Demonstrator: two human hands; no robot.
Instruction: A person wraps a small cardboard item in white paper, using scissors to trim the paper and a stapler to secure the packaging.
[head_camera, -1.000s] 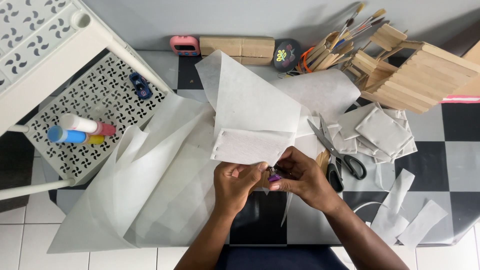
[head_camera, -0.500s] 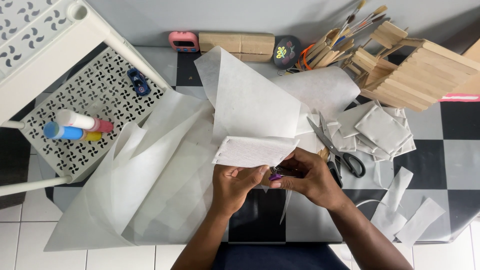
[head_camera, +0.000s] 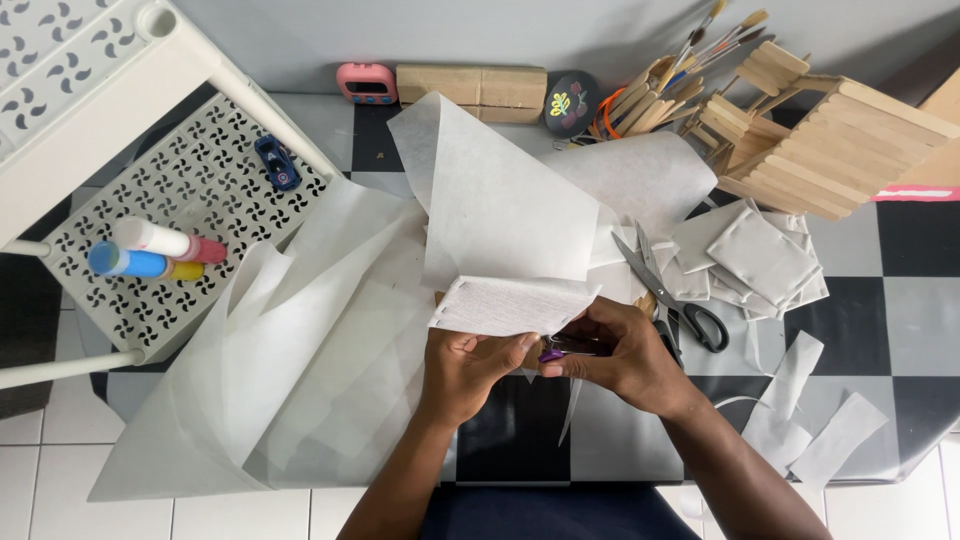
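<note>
Hands meet: left hand (head_camera: 468, 368) pinches folded white paper (head_camera: 512, 305); right hand (head_camera: 625, 352) is closed around small purple tool (head_camera: 553, 354).

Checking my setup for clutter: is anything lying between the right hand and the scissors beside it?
Nothing visible does. The right hand rests right next to the scissors, whose black handles lie just past its knuckles on white paper.

My bench (head_camera: 915, 300), black/grey checker top. On it: big white paper sheets (head_camera: 300, 350) at left & centre, scissors (head_camera: 670, 290) w/ black handles, stack of folded paper squares (head_camera: 760, 255), cut strips (head_camera: 810, 420) near right edge, wooden stick house (head_camera: 840, 140), brushes (head_camera: 700, 50), pink timer (head_camera: 366, 83), wood blocks (head_camera: 472, 90) along back.
</note>
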